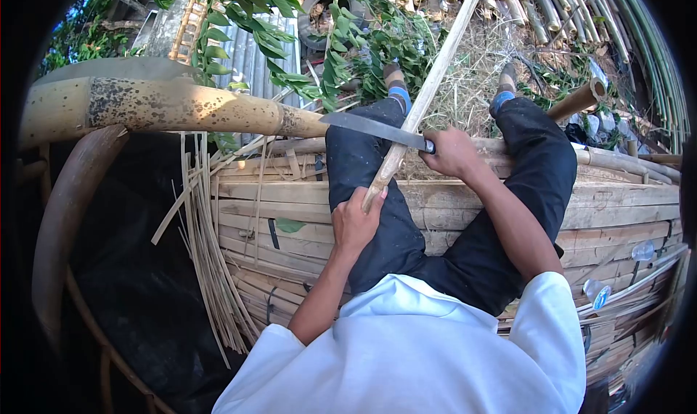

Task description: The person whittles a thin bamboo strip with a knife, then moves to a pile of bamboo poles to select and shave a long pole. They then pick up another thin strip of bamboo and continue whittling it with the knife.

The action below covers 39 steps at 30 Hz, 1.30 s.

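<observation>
My left hand (354,222) is closed round the near end of a long split bamboo strip (428,93), which slants away from me between my knees toward the upper right. In my right hand (451,153) is the dark handle of a knife, fingers wrapped round it. The knife blade (374,129) points left and crosses the bamboo strip just beyond my left hand, its tip over my left thigh. Both forearms reach forward over my lap.
I sit on a stack of bamboo slats (508,196). A thick bamboo pole (181,105) runs in from the left, above a bundle of thin strips (207,269). Plastic cups (597,294) lie at right. Bamboo poles (552,7) and leafy branches (250,15) lie ahead.
</observation>
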Each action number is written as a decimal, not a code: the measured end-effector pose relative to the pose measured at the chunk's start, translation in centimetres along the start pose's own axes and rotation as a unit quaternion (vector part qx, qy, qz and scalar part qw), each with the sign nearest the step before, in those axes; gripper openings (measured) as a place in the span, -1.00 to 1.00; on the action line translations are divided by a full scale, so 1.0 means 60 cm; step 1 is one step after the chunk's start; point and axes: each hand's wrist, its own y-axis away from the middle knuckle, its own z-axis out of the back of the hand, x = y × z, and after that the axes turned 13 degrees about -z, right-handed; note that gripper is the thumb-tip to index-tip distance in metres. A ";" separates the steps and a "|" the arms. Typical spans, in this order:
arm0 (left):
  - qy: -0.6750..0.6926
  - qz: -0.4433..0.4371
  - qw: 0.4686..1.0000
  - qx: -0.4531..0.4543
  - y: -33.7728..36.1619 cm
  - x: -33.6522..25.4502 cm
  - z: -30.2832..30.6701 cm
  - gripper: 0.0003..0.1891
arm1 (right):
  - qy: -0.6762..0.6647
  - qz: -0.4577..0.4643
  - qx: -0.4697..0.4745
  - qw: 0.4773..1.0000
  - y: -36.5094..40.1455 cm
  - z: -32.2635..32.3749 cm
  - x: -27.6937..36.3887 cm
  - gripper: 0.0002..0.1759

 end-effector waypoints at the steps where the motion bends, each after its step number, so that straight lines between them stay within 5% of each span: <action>1: -0.009 -0.004 1.000 0.000 0.000 0.001 0.001 -0.64 | 0.013 0.011 0.014 1.000 0.005 -0.012 0.009 -0.73; 4: -0.014 -0.027 0.999 -0.015 0.000 0.002 0.000 -0.64 | 0.032 0.019 0.024 0.999 0.000 -0.015 0.011 -0.73; 7: 0.006 -0.005 1.000 0.011 -0.004 0.008 0.004 -0.65 | -0.004 -0.114 -0.016 0.993 -0.026 0.017 -0.020 -0.73; 14: 0.010 -0.003 1.000 -0.017 -0.005 0.005 -0.002 -0.65 | 0.015 -0.183 -0.047 0.982 -0.046 0.024 -0.043 -0.68; 18: 0.015 -0.009 0.999 -0.030 0.008 0.017 0.002 -0.66 | -0.164 -0.375 -0.160 0.898 -0.088 0.044 -0.118 -0.45; 21: 0.012 -0.055 0.996 -0.068 0.016 0.023 0.006 -0.65 | -0.272 -0.286 -0.212 0.894 -0.142 0.001 -0.210 -0.57; 23: 0.024 -0.027 0.999 -0.039 0.007 0.011 0.018 -0.61 | -0.517 -0.255 -0.136 0.806 -0.097 0.034 -0.123 -0.71; 27: 0.026 -0.029 0.998 -0.054 0.022 0.018 0.032 -0.60 | -0.554 -0.198 -0.081 0.804 -0.071 0.035 -0.104 -0.74; 30: -0.007 -0.039 0.997 -0.072 0.053 0.033 0.072 -0.60 | -0.663 -0.187 -0.002 0.725 -0.063 0.042 -0.099 -0.77; 39: -0.152 -0.093 0.973 -0.145 0.204 0.128 0.169 -0.73 | -0.811 0.021 0.086 0.579 -0.028 0.056 -0.045 -0.34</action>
